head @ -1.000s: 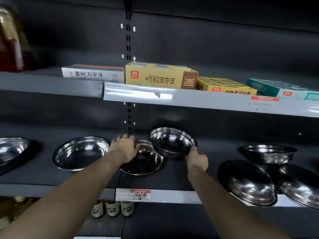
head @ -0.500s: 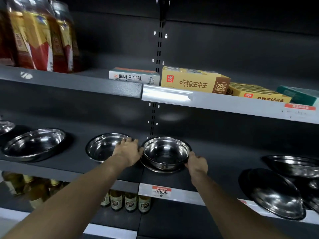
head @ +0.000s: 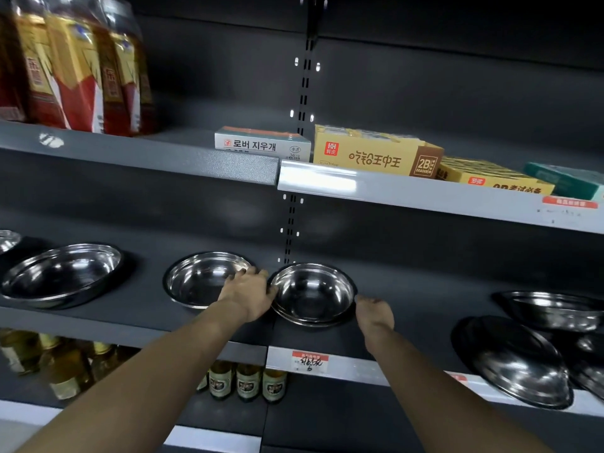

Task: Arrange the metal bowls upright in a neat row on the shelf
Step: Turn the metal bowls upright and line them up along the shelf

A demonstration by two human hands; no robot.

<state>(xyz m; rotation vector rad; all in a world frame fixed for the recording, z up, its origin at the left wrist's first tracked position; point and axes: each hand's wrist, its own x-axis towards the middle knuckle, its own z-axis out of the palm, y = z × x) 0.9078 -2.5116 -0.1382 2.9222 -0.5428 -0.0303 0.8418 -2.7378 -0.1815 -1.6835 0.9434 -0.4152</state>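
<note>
Two shiny metal bowls (head: pixel 313 294) sit nested and upright at the middle of the dark lower shelf (head: pixel 130 325). My left hand (head: pixel 248 295) rests against their left rim, fingers stretched between them and the upright bowl (head: pixel 202 279) beside them. My right hand (head: pixel 374 310) is at the right rim with fingers loosely curled, barely touching it. Another upright bowl (head: pixel 62 273) stands farther left, and one more (head: pixel 8 238) shows at the left edge. At the right an upright bowl (head: pixel 552 308) stands behind a tipped bowl (head: pixel 516 361); more bowls (head: pixel 588 371) are cut off by the frame.
The upper shelf (head: pixel 425 197) overhangs the bowls and carries eraser boxes (head: pixel 372 152) and red-and-gold packets (head: pixel 75 70). Bottles (head: pixel 248 384) stand on the shelf below. A price tag (head: pixel 310 361) sits on the lower shelf's front rail.
The bowl my right hand held tilted above the shelf now sits nested in the bowl under my left hand. My right hand's grip on the rim has loosened. The view has swung left.
</note>
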